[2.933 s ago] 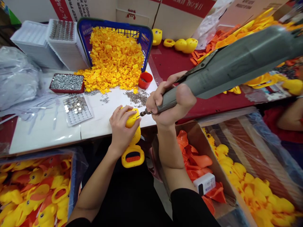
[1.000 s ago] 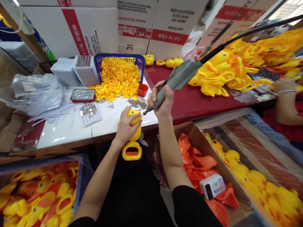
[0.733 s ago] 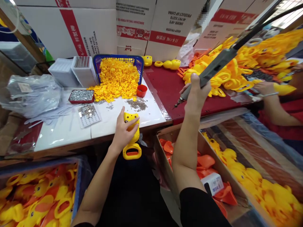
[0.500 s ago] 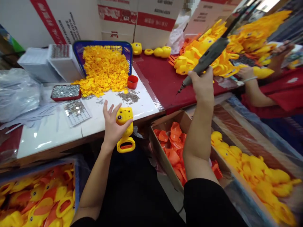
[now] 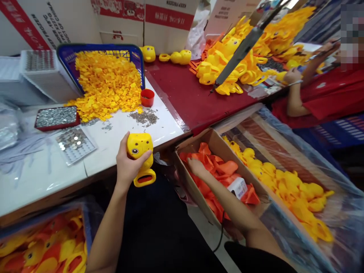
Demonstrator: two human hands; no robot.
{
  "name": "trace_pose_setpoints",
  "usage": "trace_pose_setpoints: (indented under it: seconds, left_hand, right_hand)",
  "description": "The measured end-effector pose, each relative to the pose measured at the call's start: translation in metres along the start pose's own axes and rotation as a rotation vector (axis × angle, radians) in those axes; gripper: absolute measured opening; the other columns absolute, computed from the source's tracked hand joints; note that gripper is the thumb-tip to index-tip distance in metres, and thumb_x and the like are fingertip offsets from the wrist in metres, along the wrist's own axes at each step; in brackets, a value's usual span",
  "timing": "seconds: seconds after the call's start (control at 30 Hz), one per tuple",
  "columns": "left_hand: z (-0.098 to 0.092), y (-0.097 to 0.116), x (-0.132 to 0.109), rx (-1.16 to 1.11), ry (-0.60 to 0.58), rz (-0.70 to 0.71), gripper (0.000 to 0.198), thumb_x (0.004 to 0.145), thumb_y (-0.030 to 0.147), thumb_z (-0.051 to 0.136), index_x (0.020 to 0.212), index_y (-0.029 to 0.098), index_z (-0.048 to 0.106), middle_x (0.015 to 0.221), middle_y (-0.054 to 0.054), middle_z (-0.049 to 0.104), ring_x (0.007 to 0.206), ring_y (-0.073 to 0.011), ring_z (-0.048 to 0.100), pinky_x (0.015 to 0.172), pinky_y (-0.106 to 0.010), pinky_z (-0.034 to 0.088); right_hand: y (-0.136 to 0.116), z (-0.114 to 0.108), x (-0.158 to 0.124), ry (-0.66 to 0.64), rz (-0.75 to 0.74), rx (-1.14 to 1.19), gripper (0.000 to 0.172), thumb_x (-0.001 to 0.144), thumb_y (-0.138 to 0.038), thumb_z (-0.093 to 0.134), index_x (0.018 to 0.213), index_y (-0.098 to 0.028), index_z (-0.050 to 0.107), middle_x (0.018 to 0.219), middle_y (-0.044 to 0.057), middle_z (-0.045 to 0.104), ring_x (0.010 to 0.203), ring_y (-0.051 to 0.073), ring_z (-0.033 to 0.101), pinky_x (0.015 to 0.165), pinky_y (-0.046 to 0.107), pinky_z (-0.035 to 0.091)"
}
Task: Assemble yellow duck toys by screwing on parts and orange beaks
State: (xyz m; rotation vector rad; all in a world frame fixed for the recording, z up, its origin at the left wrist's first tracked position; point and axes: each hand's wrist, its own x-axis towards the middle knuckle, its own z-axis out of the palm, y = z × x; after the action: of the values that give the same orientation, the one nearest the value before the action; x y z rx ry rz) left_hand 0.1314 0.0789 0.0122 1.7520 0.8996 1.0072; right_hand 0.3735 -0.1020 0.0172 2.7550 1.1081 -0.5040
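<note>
My left hand grips a yellow plastic duck toy by its head, in front of the table edge. The toy has a printed eye, small holes in its face and a ring-shaped handle at its lower end. My right hand is down in a cardboard box, touching the orange plastic pieces; its fingertips are hidden among them. A grey electric screwdriver hangs tilted above the red table part, with no hand on it.
A blue basket spills small yellow parts onto the white table. Nearby are a red cup, loose screws and a tray of metal pieces. Duck toys fill bins on both sides. A co-worker's hand works at right.
My right hand has let go of the screwdriver and moved down into the box of orange pieces. My left hand's fingers have closed more fully around the duck toy. The view has shifted right.
</note>
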Motion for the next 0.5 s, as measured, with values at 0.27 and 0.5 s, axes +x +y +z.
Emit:
trace_pose_setpoints:
  seconds: [0.27, 0.5]
  left_hand:
    - [-0.003, -0.005, -0.025, -0.213, 0.089, 0.037, 0.085, 0.081, 0.059, 0.080, 0.155, 0.032, 0.046, 0.155, -0.011, 0.055, 0.131, -0.0283, 0.063, 0.104, -0.033, 0.057]
    - [-0.002, -0.002, -0.048, -0.216, -0.072, -0.115, 0.085, 0.081, 0.048, 0.081, 0.155, 0.031, 0.045, 0.150, -0.011, 0.059, 0.124, -0.0274, 0.067, 0.099, -0.035, 0.060]
  right_hand:
    - [0.010, 0.022, 0.013, -0.311, -0.069, 0.034, 0.053, 0.091, -0.020, 0.071, 0.141, -0.011, 0.055, 0.107, 0.018, 0.074, 0.100, 0.025, 0.074, 0.083, 0.029, 0.056]
    - [-0.012, 0.001, 0.006, -0.378, -0.194, 0.114, 0.073, 0.083, -0.009, 0.063, 0.152, -0.012, 0.039, 0.113, 0.019, 0.075, 0.066, 0.018, 0.069, 0.057, 0.026, 0.052]
